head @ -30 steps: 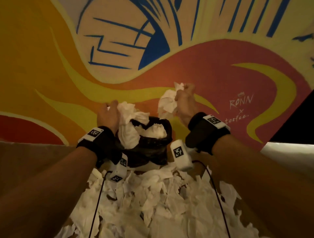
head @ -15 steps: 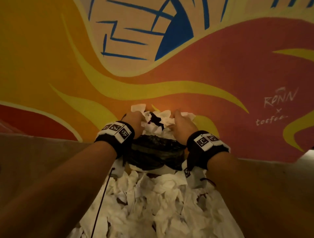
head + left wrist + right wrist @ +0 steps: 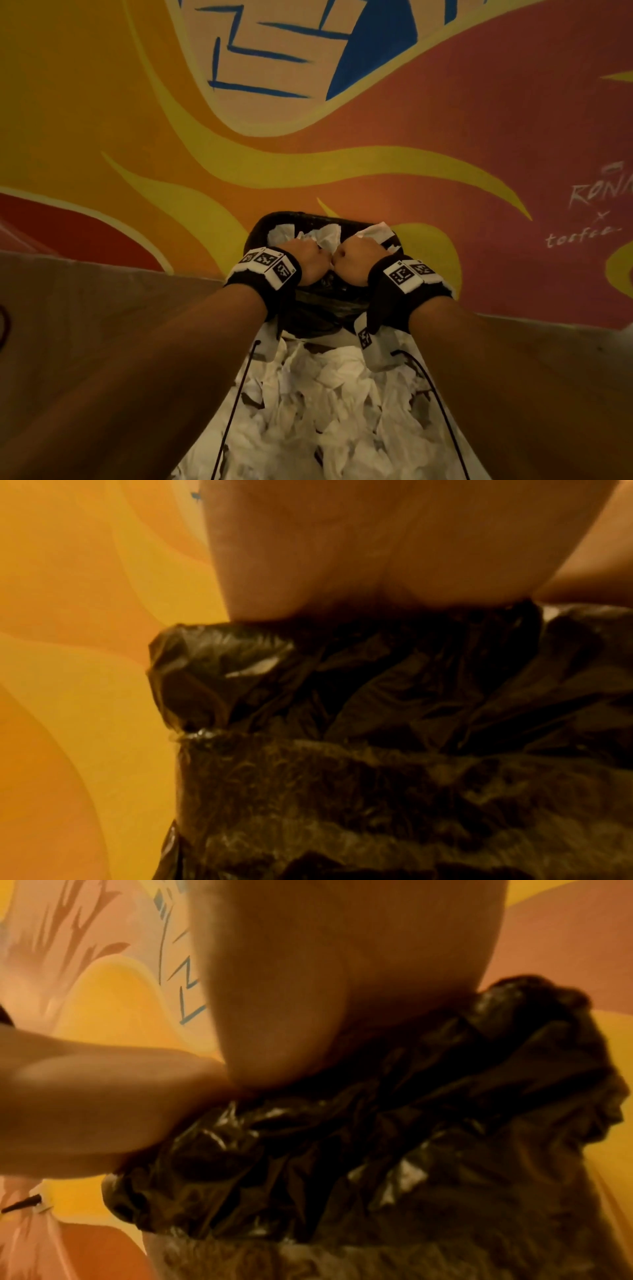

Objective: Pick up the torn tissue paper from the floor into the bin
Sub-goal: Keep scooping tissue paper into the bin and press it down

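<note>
Both fists' grip, left hand [image 3: 306, 257] and right hand [image 3: 357, 259], knuckle-down on tissue [image 3: 327, 236] inside bin [image 3: 255, 229].

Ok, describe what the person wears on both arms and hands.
Both forearms are bare, with no sleeves. The left hand and right hand are ungloved. Each wrist carries a black wristband topped with white blocks printed with black square markers. A thin black cable hangs from each wrist unit.

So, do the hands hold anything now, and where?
Cannot tell: both fists, left hand and right hand, press into tissue in the bin; fingers hidden.
</note>
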